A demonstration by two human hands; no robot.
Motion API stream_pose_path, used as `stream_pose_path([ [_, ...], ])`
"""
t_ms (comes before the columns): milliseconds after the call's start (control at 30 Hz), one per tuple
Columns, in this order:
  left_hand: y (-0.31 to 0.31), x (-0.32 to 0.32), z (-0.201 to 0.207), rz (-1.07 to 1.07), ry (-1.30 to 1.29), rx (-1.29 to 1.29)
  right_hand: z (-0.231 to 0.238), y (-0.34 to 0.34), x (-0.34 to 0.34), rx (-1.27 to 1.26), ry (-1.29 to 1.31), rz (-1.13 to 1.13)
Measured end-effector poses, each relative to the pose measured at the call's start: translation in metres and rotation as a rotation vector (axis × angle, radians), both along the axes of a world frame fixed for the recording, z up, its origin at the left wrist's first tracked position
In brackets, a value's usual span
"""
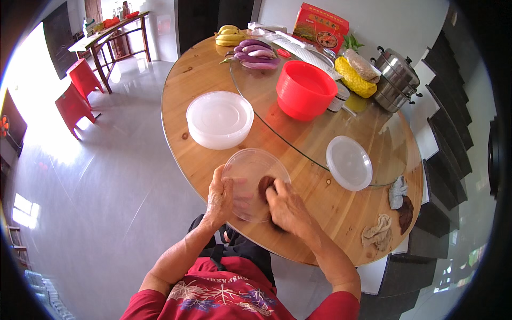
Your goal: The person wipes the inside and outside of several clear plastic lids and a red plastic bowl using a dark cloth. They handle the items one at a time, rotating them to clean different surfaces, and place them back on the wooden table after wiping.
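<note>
A clear round plastic lid [256, 162] is tilted up over the table's near edge. My left hand [217, 198] grips its left side, and the fingers show through the plastic from behind. Against the lid's right part, my right hand [288, 205] presses a bunched dark brown cloth [264, 186], partly hidden by the fingers. Just beyond the lid sits a stack of translucent round containers or lids [220, 120]. Another whitish round lid [349, 162] lies to the right, on the glass turntable's edge.
On the round wooden table [184, 80] stand red bowls [305, 90], eggplants [258, 53], bananas [229, 36], a red box [321, 29], a yellow-wrapped bundle [354, 77] and a steel steamer pot [396, 80]. Crumpled cloths [377, 232] lie at the right edge. Dark stairs [442, 144] rise beyond; red stools [74, 109] stand left.
</note>
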State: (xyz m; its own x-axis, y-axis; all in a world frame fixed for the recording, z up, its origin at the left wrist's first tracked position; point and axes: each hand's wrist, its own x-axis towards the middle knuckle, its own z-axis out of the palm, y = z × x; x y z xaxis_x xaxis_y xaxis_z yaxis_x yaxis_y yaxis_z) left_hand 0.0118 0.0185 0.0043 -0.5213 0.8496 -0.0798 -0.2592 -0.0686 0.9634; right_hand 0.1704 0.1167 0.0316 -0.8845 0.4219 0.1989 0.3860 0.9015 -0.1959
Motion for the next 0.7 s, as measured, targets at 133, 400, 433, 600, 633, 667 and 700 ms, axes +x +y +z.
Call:
stream_pose_path([
  [133,0.000,0.002,0.001,-0.006,0.020,0.045,0.014,-0.038,0.012,-0.194,-0.012,0.155],
  [400,-0.001,-0.007,0.000,-0.100,-0.004,-0.044,-0.012,0.008,-0.018,0.049,0.137,-0.056],
  [433,-0.001,-0.006,0.002,-0.107,-0.059,-0.052,-0.016,0.016,-0.023,0.047,0.134,-0.093],
  [600,-0.001,-0.013,-0.003,-0.162,-0.061,-0.038,-0.028,0.022,-0.054,0.011,0.236,-0.151],
  [633,-0.001,-0.014,-0.003,-0.169,-0.068,-0.038,-0.029,0.020,-0.060,-0.003,0.268,-0.144],
  [667,-0.002,-0.014,-0.001,-0.169,-0.083,-0.034,-0.027,0.018,-0.065,-0.124,0.266,-0.112],
  [700,-0.002,-0.015,0.001,-0.168,-0.098,-0.028,-0.026,0.013,-0.070,-0.163,0.295,-0.072],
])
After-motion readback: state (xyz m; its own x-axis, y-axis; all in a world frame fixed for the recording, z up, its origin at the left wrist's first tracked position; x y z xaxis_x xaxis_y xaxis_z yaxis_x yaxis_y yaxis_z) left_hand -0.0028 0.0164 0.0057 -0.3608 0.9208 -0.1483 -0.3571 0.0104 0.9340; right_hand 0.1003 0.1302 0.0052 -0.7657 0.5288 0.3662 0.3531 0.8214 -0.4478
